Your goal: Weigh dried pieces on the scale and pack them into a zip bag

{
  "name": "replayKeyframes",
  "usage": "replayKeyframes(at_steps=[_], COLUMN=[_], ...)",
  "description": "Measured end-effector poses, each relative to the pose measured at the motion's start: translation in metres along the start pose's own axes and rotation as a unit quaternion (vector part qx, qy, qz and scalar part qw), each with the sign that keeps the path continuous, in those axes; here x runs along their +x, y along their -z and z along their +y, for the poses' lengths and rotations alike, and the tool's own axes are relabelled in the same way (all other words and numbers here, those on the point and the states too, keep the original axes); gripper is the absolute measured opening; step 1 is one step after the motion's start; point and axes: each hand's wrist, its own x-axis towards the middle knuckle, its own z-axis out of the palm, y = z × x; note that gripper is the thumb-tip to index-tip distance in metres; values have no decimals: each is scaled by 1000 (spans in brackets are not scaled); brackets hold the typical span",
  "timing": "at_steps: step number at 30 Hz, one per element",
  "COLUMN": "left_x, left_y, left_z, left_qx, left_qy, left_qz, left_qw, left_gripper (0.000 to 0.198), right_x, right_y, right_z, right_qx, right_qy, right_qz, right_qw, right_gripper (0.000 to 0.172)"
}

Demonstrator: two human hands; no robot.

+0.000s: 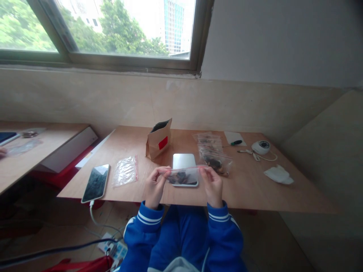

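Observation:
My left hand (155, 186) and my right hand (212, 185) pinch the two top corners of a clear zip bag (180, 176), stretching its red-edged seal between them. Some dark brown pieces lie inside the bag; their kind I cannot make out. Beneath the bag is a small white scale (184, 160), partly covered by it. Just right of my right hand lie several filled zip bags (215, 162) with similar dark contents. Behind the scale, to the left, stands an open kraft paper pouch (159, 142) with a red label.
To the left are a stack of flat zip bags (125, 170) and a phone (96, 183) on a charging cable. On the right lie a green-handled screwdriver (236, 142), a white dome camera (260, 147) with its cable, and a crumpled tissue (278, 175). Another person's hand (2, 151) shows at the neighbouring table.

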Motion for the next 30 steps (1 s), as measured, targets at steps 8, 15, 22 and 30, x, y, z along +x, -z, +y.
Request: replayKeyframes(at_steps=[8, 15, 22, 30], left_x=[-5, -7, -9, -6], left_y=[-5, -9, -12, -6], left_z=[10, 13, 9, 11], left_qx=[17, -74, -71, -62], left_qy=[14, 35, 39, 8], left_qz=[52, -20, -64, -73], left_qw=[998, 996, 995, 995], left_gripper=[26, 29, 25, 20], right_x=[-3, -7, -9, -7], right_y=[0, -7, -8, -3], right_z=[-5, -3, 3, -9], right_qx=[11, 107, 46, -5], right_qy=[10, -74, -41, 11], right_qz=[5, -74, -106, -112], right_qw=[1000, 989, 992, 994], right_gripper=[26, 34, 26, 23])
